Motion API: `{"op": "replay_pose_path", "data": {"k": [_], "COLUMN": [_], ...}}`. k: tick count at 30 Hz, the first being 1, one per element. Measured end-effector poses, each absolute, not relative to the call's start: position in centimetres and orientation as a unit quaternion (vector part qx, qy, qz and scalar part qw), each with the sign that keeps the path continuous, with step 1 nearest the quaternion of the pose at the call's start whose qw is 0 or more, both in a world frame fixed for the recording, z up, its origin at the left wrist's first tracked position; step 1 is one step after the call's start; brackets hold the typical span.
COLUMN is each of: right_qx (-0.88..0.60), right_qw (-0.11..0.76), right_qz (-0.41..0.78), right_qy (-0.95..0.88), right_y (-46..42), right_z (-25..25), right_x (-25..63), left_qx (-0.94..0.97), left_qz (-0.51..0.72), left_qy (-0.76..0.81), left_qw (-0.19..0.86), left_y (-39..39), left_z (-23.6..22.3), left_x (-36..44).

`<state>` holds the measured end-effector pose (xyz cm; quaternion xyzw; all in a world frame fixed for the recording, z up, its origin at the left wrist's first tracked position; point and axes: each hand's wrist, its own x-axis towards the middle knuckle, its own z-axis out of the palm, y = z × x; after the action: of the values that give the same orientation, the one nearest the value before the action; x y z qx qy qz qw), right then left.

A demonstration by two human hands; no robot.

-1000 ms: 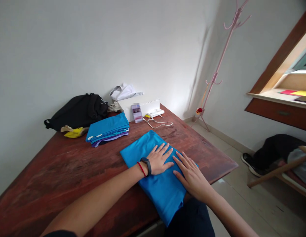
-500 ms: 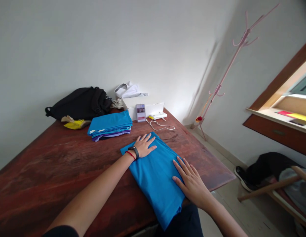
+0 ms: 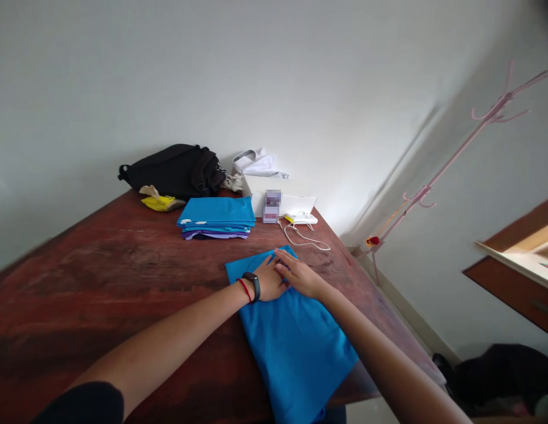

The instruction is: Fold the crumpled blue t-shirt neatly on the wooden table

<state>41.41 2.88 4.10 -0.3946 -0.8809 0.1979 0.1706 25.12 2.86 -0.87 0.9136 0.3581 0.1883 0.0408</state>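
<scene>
A folded blue garment (image 3: 296, 347) lies slantwise on the wooden table, its near end hanging over the front edge. My left hand (image 3: 268, 284), with a black band and a red cord at the wrist, rests palm down on its far part. Crossing in from the right, my right hand (image 3: 304, 277) lies over the left one's fingertips, its own fingers stretched out. The left fingers are partly hidden beneath it. Neither hand grips the cloth. Behind them sits a stack of folded clothes (image 3: 216, 213), blue above and purple below.
At the back stand a black backpack (image 3: 172, 171), a yellow packet (image 3: 159, 204), a white box (image 3: 296, 204) and a white device with a cable (image 3: 303, 218). A pink coat rack (image 3: 459, 147) rises beyond the wooden table's (image 3: 124, 282) right edge, near a dark wooden drawer (image 3: 512, 291).
My right hand has moved from the garment's right side up and left onto my left hand. The left hand stays on the far part. The view has shifted and tilted.
</scene>
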Motion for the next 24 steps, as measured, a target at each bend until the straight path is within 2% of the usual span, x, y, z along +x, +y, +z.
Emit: {"op": "replay_pose_path", "data": {"k": [4, 10, 16, 24], "right_qx": [-0.380, -0.379, -0.419, -0.437], "right_qw": [0.170, 0.183, 0.150, 0.135], "right_qz": [0.198, 0.196, 0.153, 0.152], "right_qy": [-0.888, -0.886, -0.882, -0.876], "right_y": [7.3, 9.0, 9.0, 7.8], "right_z": [1.6, -0.5, -0.6, 1.0], "right_x": [41.8, 43.8, 43.8, 43.6], "left_qx": [0.907, 0.900, 0.879, 0.838], "left_qz": [0.174, 0.176, 0.179, 0.130], "left_qy": [0.382, 0.394, 0.435, 0.526], "left_qw": [0.035, 0.065, 0.075, 0.062], "left_y": [2.1, 1.6, 0.7, -1.0], "left_z": [-0.4, -0.1, -0.6, 0.1], "left_x": [24.9, 23.9, 20.9, 15.9]}}
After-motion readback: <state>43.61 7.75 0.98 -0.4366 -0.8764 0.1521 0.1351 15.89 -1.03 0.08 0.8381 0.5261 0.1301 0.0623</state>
